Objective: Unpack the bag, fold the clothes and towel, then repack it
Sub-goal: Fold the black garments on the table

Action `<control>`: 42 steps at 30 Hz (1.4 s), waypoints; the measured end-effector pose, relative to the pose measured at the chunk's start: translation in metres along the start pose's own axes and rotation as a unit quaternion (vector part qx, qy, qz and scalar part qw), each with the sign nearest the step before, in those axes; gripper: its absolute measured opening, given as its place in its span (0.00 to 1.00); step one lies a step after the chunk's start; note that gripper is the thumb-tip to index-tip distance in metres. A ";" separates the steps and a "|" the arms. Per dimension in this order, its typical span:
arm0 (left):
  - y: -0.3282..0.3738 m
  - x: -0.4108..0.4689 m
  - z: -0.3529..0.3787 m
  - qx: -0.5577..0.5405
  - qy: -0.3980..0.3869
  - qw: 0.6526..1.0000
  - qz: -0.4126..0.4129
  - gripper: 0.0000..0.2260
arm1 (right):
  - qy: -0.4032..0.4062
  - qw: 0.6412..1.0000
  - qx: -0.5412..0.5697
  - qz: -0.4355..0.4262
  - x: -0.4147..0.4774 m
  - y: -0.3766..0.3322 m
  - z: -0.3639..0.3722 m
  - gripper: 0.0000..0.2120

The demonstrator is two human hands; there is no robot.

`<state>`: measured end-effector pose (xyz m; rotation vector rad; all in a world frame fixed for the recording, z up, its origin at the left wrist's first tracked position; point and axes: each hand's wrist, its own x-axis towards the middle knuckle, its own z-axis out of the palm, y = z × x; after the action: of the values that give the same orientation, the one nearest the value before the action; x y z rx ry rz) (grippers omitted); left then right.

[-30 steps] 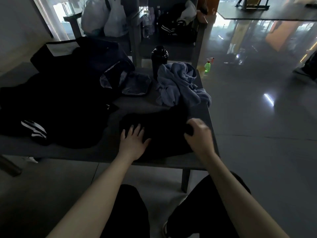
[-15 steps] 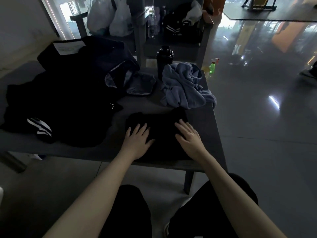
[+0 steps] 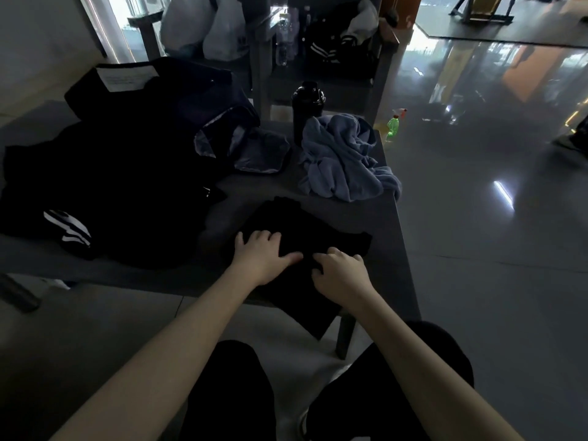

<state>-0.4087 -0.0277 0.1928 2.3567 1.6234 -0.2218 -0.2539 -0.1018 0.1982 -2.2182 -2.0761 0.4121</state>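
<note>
While left hand presses flat, fingers spread, right hand fingers curl, pinching black garment.

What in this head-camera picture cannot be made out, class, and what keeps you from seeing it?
- Black garment, head view: too dark to tell its type or folds; both the left hand and right hand cover part.
- Dark pile: shadow merges the pieces; bag and clothes cannot be told apart.
- Paper label: print too small.
- Black bottle: base hidden behind the blue towel.
</note>
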 end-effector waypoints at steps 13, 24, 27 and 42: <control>-0.010 0.003 -0.007 0.064 0.156 0.976 0.140 0.24 | 0.031 0.999 -0.025 0.005 -0.001 0.044 0.033 0.28; -0.027 -0.006 0.011 0.142 0.116 0.974 0.133 0.21 | 0.060 0.995 -0.047 0.062 -0.004 0.013 0.035 0.29; -0.025 -0.009 0.001 0.141 0.220 0.954 0.146 0.16 | 0.057 0.994 -0.068 0.056 -0.007 0.013 0.035 0.30; -0.060 -0.058 0.038 -0.055 0.069 0.979 0.182 0.32 | 0.028 0.992 -0.004 -0.126 -0.025 0.043 0.039 0.43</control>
<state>-0.4844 -0.0710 0.1651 2.5721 1.1879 0.1047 -0.2229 -0.1347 0.1545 -1.9108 -2.2901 0.3174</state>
